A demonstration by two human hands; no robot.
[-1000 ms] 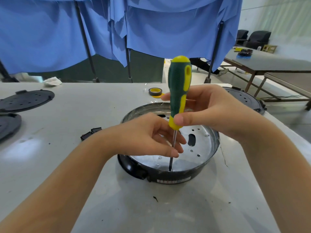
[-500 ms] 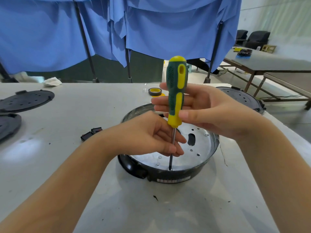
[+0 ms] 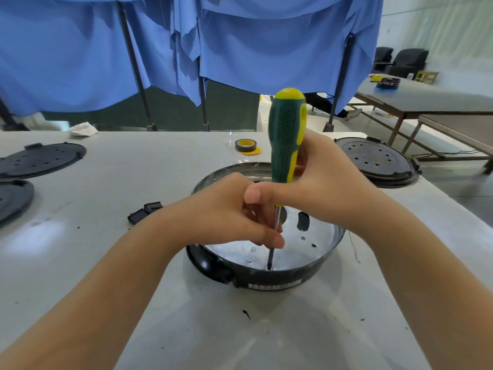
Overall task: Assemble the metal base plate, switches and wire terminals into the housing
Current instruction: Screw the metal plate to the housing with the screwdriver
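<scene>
Head view, pale worktable (image 3: 133, 182), blue drapes (image 3: 240, 44) behind, both hands gripping upright screwdriver (image 3: 285, 134) over housing (image 3: 266, 281).

bright, even daylight | glare on table (image 3: 32, 231) | wide-angle edge bending | slight blur

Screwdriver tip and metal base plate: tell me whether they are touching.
Touching. The head view shows the screwdriver upright, its tip meeting the metal base plate near the housing's front wall, no gap visible; the left hand steadies the shaft.
</scene>
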